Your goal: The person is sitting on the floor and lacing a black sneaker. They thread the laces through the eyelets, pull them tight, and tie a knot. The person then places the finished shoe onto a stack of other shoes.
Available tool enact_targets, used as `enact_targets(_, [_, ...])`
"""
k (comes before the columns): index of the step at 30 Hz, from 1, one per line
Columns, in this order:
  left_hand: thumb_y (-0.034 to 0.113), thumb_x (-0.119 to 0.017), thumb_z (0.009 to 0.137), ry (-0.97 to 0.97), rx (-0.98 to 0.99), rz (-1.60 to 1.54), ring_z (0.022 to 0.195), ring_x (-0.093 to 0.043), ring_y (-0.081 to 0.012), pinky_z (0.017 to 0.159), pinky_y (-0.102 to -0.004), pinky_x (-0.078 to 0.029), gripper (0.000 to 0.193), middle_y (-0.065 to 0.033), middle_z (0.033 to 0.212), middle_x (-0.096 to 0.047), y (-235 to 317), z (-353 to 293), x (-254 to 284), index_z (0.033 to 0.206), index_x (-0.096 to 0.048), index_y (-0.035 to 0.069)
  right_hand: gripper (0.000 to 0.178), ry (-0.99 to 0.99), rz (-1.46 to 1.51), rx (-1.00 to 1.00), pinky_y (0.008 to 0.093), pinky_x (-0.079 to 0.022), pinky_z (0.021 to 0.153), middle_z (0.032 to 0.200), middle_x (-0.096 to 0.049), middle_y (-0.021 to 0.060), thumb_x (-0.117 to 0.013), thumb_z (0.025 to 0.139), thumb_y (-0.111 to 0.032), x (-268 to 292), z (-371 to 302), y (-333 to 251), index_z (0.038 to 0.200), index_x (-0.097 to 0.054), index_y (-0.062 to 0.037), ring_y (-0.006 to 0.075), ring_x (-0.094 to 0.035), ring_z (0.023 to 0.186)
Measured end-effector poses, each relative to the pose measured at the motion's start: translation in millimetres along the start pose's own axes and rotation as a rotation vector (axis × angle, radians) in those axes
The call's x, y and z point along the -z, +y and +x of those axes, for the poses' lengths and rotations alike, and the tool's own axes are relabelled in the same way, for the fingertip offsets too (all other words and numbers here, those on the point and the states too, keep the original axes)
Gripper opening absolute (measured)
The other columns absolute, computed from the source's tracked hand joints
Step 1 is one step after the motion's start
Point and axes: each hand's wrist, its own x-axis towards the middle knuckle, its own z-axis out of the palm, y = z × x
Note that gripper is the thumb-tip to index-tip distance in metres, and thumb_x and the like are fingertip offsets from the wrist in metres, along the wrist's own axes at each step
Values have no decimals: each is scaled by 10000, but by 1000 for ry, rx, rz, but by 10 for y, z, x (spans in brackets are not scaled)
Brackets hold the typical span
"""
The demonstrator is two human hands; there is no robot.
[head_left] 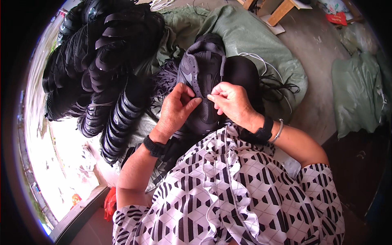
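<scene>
A dark grey and black shoe upper (210, 71) lies in my lap, toe toward me and opening away from me. My left hand (175, 108) is closed on its left eyelet edge near the toe, thumb pressed close to the fingers. Over the front of the eyelet rows, my right hand (233, 103) makes a pinch with thumb and forefinger. Whatever sits in that pinch is too small to name. The two hands are slightly apart. Black laces (165, 79) hang loosely left of the shoe upper, and more dark cords (281, 86) trail out on the right.
Tall nested stacks of black shoe uppers (118, 49) rise on the left. A green woven sack (261, 36) with white string spreads behind my lap. Another green sack (355, 90) lies at the right. Wooden legs (281, 12) stand at the top, and a red bag (110, 203) sits lower left.
</scene>
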Motion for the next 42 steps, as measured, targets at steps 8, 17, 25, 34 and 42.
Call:
enact_targets(8, [60,-754,797,98,-142,166,603,-539,-107,574,-258,-466,262,-10,703,-542,43,-36,-57,978,-565,70,139,-71,-51,83,227,-522,541,727,-658,60,-646,901,-97,144,-35,-28,953,-649,32,100,-637,616])
enact_targets(17, [156,-667,731,25,-695,883,684,-618,-196,578,-320,-519,266,-14,771,-596,322,20,212,990,-648,95,200,-279,96,-68,243,-522,558,772,-672,96,-632,911,-93,176,89,-206,1052,-624,49,131,-647,609])
enact_targets(25, [140,-600,812,-303,-577,1077,767,-696,-260,599,-368,-557,183,-89,860,-666,554,158,63,978,-605,64,173,-297,-41,-19,250,-538,544,762,-639,58,-649,896,-58,142,35,-230,1031,-580,26,108,-628,657])
enact_targets(34, [385,-503,954,-336,47,476,796,-686,-355,690,-445,-546,384,-169,787,-687,618,73,454,883,-649,37,168,-406,-229,-71,232,-489,503,674,-621,62,-643,875,-28,415,92,-425,1010,-587,55,97,-600,566])
enact_targets(42, [430,-551,960,-168,4,253,644,-653,-228,580,-354,-509,459,-82,647,-644,438,-53,216,825,-701,18,149,-474,-387,-52,228,-464,496,763,-631,72,-684,853,-80,376,-11,-477,849,-630,59,82,-571,570])
